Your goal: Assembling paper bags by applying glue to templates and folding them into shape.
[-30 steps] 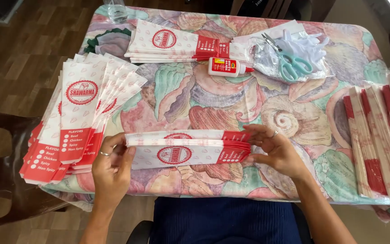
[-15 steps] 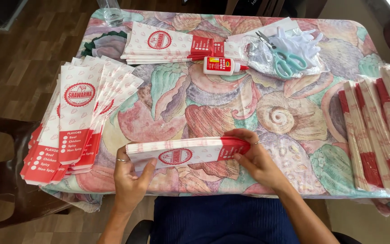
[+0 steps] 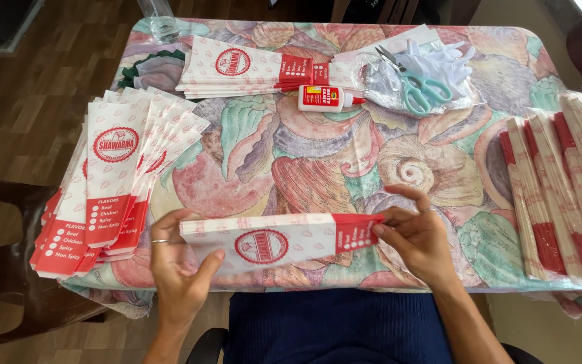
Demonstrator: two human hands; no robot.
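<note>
A shell-patterned table lies under the grip. Stacked bags sit left of it, folded ones right. Both hands, left and right, pinch one bag by its ends, above the near edge.

The left hand cups upward, thumb across its grip; the right hand pinches, apparently with curled fingertips.
</note>
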